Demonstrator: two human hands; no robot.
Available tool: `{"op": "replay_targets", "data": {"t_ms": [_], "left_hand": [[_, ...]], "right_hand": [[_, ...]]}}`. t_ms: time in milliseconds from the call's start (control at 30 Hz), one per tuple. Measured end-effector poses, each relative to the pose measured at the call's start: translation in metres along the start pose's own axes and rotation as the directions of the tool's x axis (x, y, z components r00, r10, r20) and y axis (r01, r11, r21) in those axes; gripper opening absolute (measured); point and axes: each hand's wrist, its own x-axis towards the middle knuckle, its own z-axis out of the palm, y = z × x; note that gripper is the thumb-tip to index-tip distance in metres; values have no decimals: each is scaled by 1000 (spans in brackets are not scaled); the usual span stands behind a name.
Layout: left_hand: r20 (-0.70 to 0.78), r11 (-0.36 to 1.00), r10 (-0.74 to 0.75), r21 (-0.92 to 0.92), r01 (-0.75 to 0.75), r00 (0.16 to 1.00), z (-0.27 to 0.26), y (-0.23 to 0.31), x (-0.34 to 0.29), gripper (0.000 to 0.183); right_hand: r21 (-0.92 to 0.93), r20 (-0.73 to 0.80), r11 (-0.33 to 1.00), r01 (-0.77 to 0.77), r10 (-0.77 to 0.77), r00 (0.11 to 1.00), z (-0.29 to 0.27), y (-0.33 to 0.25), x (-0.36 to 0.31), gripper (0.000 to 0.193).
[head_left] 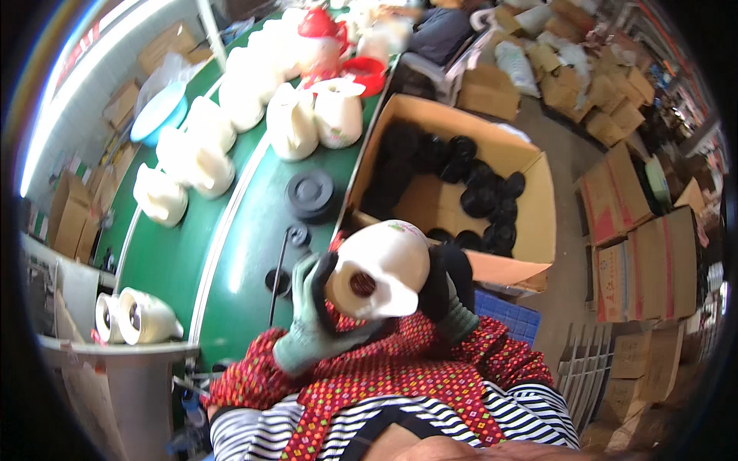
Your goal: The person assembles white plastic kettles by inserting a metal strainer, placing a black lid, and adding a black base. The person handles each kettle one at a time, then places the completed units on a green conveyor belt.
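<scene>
A cream-white jug body [392,261] with a spout and a small floral print is tilted in front of my chest. Its round opening shows a reddish-brown inside. My left hand [314,315], in a pale green glove with black coated fingers, grips the jug near the opening. My right hand [450,296], gloved alike, is closed against the jug's other side. Dark rounded shapes there blend together, so whether it also holds a black part cannot be made out. On the green bench left of the jug lie a black round base [309,192] and a small black knob [298,235].
An open cardboard box [530,223] with several black round parts stands to the right. Cream jugs [292,123] line the green bench [254,223]; a red jug [319,38] and blue basin [159,114] are farther off. Two jugs [146,316] lie sideways at left. A blue crate [507,315] sits beside me.
</scene>
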Motion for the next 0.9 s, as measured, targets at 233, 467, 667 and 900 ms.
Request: {"op": "replay_targets", "data": {"t_ms": [233, 467, 667, 900], "left_hand": [[-1, 563, -594, 714, 416, 805, -48, -127, -94, 122], [29, 594, -736, 508, 624, 677, -43, -212, -160, 95], [80, 534, -838, -80, 842, 539, -47, -142, -78, 45], [284, 569, -722, -275, 775, 631, -52, -15, 67, 52]], "right_hand": [[-945, 102, 227, 236, -480, 871, 6, -109, 32, 30], [-888, 343, -381, 258, -173, 923, 87, -52, 21, 55], [-843, 506, -235, 485, -39, 861, 103, -94, 11, 25], [-626, 776, -203, 753, -79, 625, 134, -149, 73, 48]]}}
